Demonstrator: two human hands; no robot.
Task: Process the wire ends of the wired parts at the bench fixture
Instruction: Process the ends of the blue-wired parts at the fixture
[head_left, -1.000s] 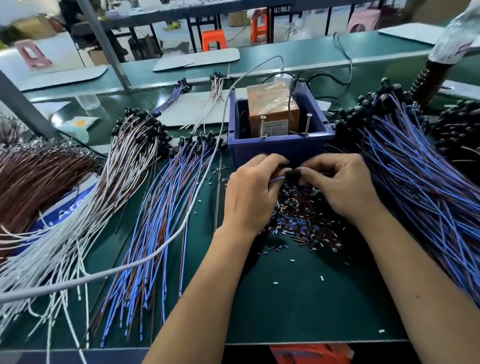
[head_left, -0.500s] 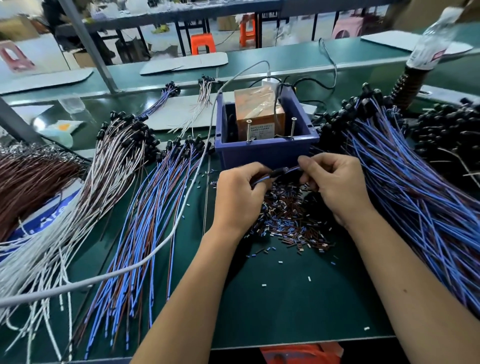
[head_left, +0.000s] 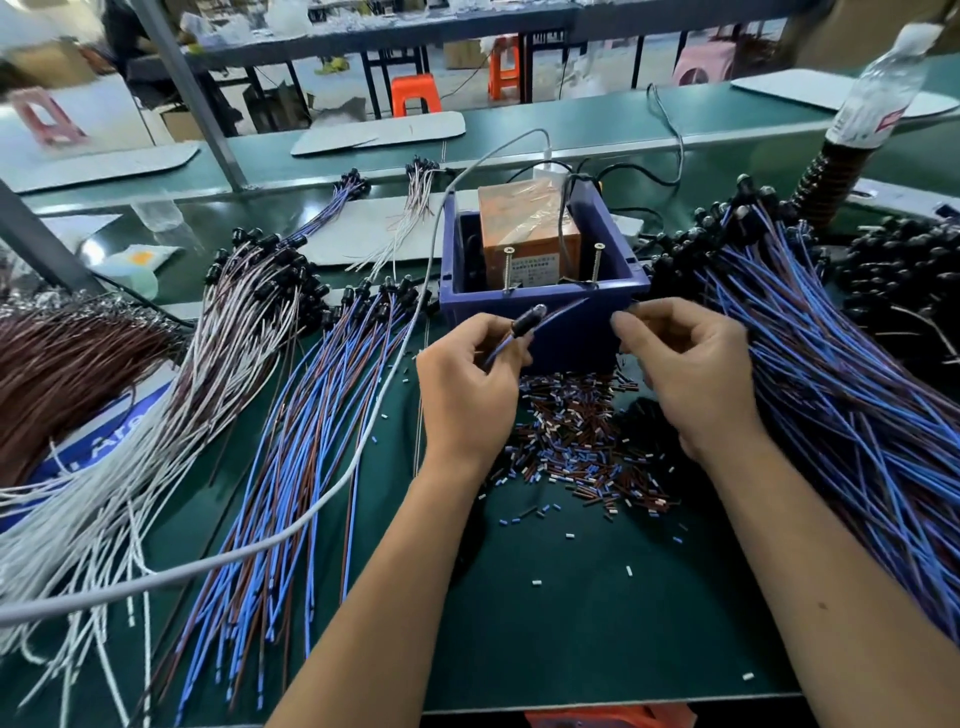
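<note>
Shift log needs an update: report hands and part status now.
Left hand pinches black-capped blue-wired part. Right hand holds its wire ends by blue plastic fixture box. Nothing blocking.

Two hands are seen, a left hand (head_left: 467, 395) and a right hand (head_left: 685, 374), and one wired part (head_left: 527, 323) is held between them. One blue fixture box (head_left: 545, 301) is counted, with one orange block (head_left: 527, 228) inside it and two upright screws (head_left: 507, 267) at its front rim. One clear bottle (head_left: 878, 98) is seen at the far right. Two orange stools (head_left: 415, 93) are counted behind. The loose wires and the cut insulation bits (head_left: 576, 447) are too many to be counted.
</note>
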